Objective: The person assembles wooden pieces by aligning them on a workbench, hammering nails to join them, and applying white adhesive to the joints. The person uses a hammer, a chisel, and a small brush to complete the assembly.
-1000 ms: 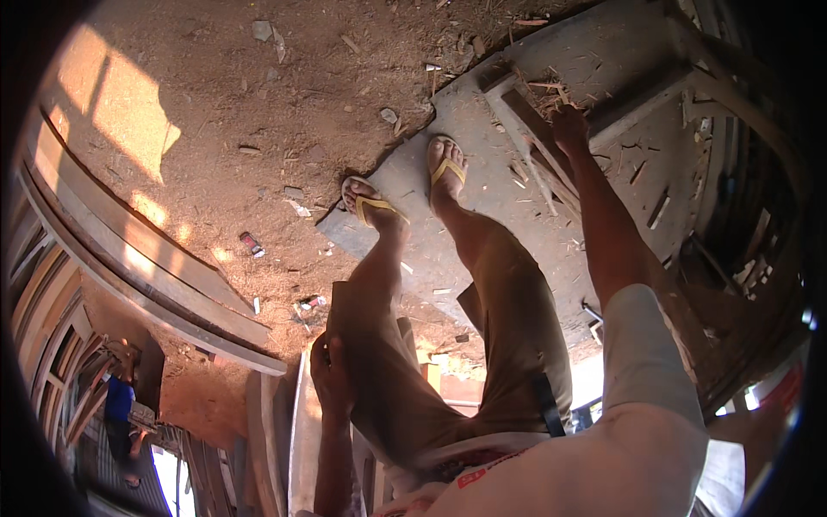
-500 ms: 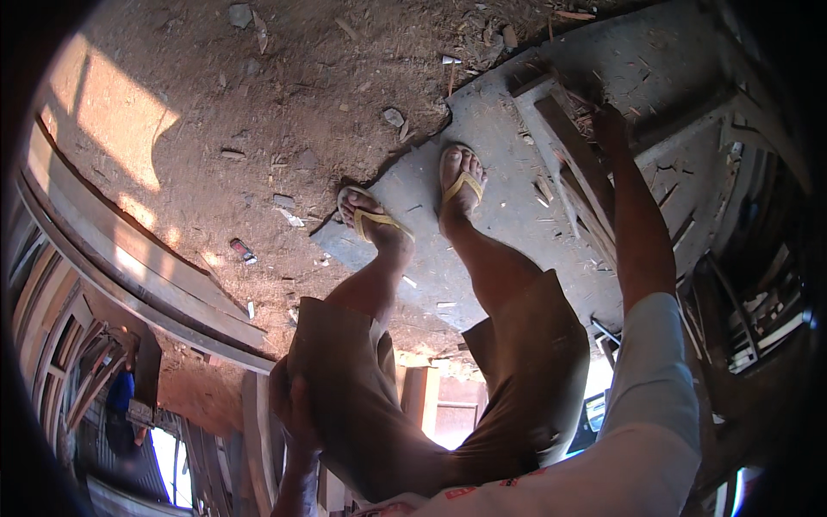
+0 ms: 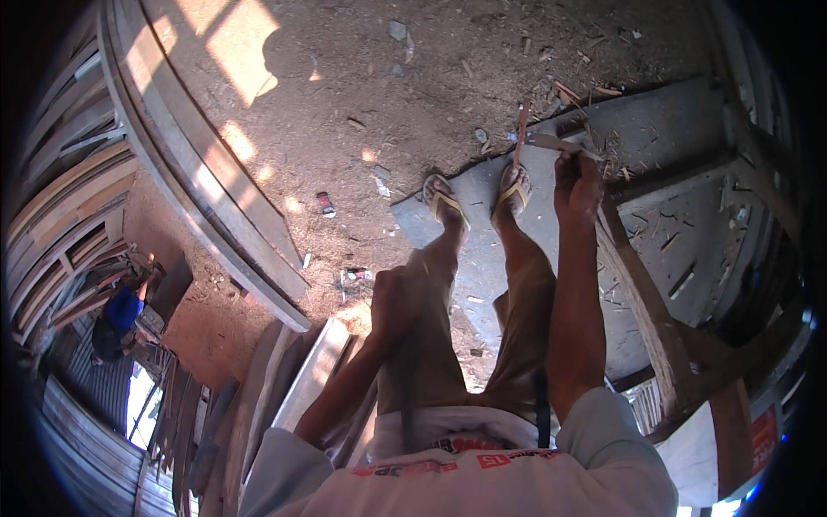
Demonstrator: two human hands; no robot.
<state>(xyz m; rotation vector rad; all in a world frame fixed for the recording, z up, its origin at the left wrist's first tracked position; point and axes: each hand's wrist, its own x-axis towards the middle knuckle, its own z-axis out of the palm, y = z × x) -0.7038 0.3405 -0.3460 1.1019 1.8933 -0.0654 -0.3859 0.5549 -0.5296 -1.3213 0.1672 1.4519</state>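
My right hand is raised over the concrete slab. Its fingers are closed round one end of a thin brown strip with a pale bluish far end, whose exact kind I cannot make out. Close by, a narrow reddish stick stands out near my right foot. My left hand is in front of my left leg, slightly blurred. Its fingers look curled, but their tips and anything inside them are hidden. Right of my right forearm, a wooden frame rests over the slab.
Long boards lie along the left side, with stacked timber beyond them. A person in blue is at the far left. Planks stand near my left arm. Wood scraps and a small red-and-dark packet litter the dirt floor.
My right hand has come up from the debris beside the wooden frame and now holds the brown strip. My left hand has left my thigh and moved forward. My body has straightened.
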